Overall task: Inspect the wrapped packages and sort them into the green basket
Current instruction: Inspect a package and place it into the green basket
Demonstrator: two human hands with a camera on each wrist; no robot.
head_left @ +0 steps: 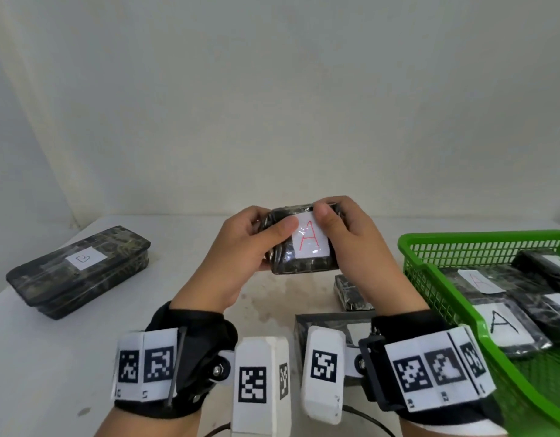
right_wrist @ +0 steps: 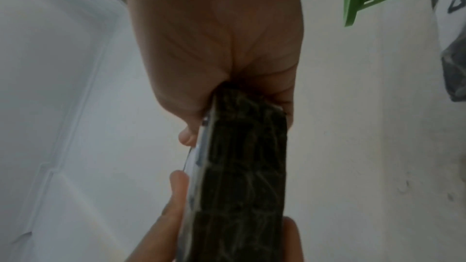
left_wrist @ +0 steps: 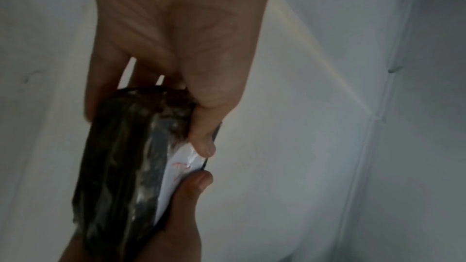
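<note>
Both hands hold up a small dark wrapped package (head_left: pixel 300 261) above the table's middle, its white label with a red "A" facing me. My left hand (head_left: pixel 241 247) grips its left end, thumb on the front beside the label. My right hand (head_left: pixel 351 244) grips the right end, thumb pressing the label's top edge. The same package (left_wrist: pixel 121 162) shows edge-on in the left wrist view and as a dark slab (right_wrist: pixel 244 176) in the right wrist view. The green basket (head_left: pixel 430 266) stands at the right with several wrapped, labelled packages inside.
A long dark package marked "B" (head_left: pixel 80 272) lies on the white table at the left. Another small dark package (head_left: pixel 351 294) lies beside the basket, under my right hand. A dark-framed flat object (head_left: pixel 304 329) sits near my wrists. A white wall stands behind.
</note>
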